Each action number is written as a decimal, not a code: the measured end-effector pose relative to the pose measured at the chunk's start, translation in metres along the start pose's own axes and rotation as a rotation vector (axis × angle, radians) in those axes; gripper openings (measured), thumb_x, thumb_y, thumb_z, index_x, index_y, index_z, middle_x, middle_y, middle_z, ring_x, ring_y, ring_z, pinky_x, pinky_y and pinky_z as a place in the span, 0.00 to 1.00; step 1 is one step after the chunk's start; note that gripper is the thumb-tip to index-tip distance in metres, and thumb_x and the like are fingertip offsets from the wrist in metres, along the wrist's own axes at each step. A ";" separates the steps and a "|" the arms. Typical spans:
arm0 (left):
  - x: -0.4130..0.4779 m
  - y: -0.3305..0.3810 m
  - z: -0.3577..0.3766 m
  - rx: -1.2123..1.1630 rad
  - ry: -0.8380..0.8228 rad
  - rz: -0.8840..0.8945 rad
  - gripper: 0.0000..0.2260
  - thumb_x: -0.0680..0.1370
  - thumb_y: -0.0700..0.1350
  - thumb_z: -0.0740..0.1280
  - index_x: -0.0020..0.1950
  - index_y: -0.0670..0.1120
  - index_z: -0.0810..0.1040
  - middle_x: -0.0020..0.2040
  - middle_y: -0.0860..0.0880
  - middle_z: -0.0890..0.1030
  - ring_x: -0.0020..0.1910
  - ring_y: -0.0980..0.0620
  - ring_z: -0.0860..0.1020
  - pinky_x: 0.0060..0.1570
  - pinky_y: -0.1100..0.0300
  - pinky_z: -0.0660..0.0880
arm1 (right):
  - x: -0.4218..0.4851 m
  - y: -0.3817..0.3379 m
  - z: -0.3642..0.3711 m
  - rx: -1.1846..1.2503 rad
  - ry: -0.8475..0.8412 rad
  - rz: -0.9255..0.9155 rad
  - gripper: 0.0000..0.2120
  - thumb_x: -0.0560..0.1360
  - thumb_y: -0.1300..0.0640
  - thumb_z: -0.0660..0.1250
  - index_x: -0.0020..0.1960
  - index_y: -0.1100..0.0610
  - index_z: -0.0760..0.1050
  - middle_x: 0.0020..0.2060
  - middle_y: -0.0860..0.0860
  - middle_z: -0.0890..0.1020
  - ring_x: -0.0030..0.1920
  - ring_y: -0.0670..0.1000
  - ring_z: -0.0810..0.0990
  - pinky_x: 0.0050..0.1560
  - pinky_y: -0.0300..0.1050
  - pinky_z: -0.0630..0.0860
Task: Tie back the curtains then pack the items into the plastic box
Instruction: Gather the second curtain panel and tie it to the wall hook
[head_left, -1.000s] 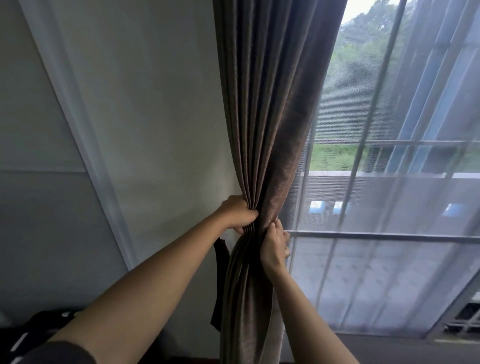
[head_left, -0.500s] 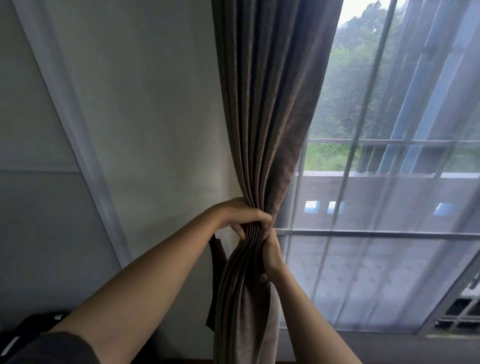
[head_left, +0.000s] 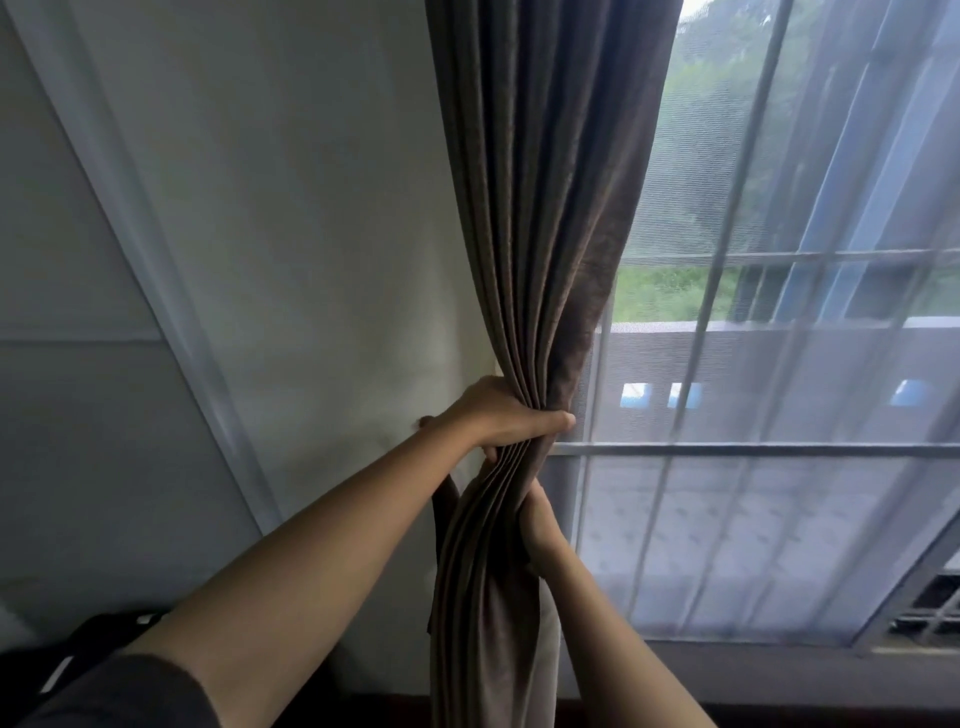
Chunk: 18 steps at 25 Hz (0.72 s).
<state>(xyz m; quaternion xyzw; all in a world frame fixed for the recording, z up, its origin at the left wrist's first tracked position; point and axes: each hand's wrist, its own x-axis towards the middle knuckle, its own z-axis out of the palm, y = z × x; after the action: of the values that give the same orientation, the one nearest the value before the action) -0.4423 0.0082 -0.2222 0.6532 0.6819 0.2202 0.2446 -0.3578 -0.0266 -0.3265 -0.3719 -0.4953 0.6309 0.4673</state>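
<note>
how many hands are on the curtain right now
2. The left hand grips the gathered brown curtain at its narrowest point; the right hand holds the folds just below, fingers partly hidden.

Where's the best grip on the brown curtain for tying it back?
At the pinched waist of the brown curtain, where the left hand bunches the pleats narrow. Come from the wall side, fingers wrapping toward the window; the right hand holds just below.
</note>
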 end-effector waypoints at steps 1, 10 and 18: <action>0.002 -0.001 0.001 0.035 0.063 -0.021 0.43 0.53 0.73 0.68 0.64 0.55 0.74 0.57 0.51 0.79 0.47 0.49 0.80 0.36 0.60 0.79 | -0.002 -0.003 0.002 -0.007 -0.009 0.012 0.19 0.83 0.59 0.48 0.71 0.65 0.63 0.62 0.58 0.75 0.58 0.47 0.78 0.50 0.32 0.77; 0.001 -0.022 0.029 -0.498 0.275 0.137 0.14 0.57 0.54 0.75 0.40 0.54 0.78 0.38 0.57 0.82 0.38 0.65 0.80 0.35 0.73 0.75 | -0.010 -0.023 0.019 -0.041 -0.125 0.124 0.19 0.83 0.60 0.49 0.72 0.64 0.58 0.67 0.58 0.67 0.69 0.52 0.64 0.58 0.30 0.66; -0.031 -0.072 -0.023 -0.683 0.365 0.201 0.14 0.63 0.41 0.71 0.47 0.39 0.76 0.43 0.39 0.80 0.43 0.42 0.80 0.45 0.50 0.79 | 0.031 0.031 0.055 -0.194 0.037 0.050 0.23 0.82 0.48 0.46 0.73 0.57 0.61 0.63 0.58 0.76 0.66 0.57 0.73 0.70 0.56 0.66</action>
<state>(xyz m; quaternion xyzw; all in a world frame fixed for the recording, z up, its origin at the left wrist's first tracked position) -0.5121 -0.0254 -0.2477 0.5477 0.5346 0.5695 0.2997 -0.4247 -0.0141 -0.3436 -0.4393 -0.5357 0.5845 0.4224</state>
